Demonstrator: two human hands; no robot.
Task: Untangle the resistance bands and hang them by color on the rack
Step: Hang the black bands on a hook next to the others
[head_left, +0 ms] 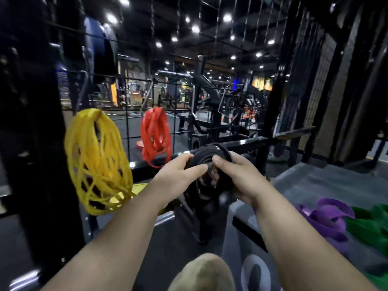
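Note:
A bundle of black resistance bands [210,157] is held up at the centre of the head view, its loops hanging down between my arms. My left hand [178,175] grips its left side, thumb stretched across the front. My right hand [235,175] grips the right side with fingers curled over the top. On the black wire grid rack [128,97] hang a bunch of yellow bands [96,160] at the left and a bunch of red bands [155,136] further right. Purple bands [327,217] and green bands [373,225] lie on the grey padded surface [315,185] at the right.
A thick black upright post [31,143] stands at the far left. A black horizontal bar [241,141] runs behind my hands. Gym machines [210,97] fill the background beyond the grid. My knee [205,274] shows at the bottom centre.

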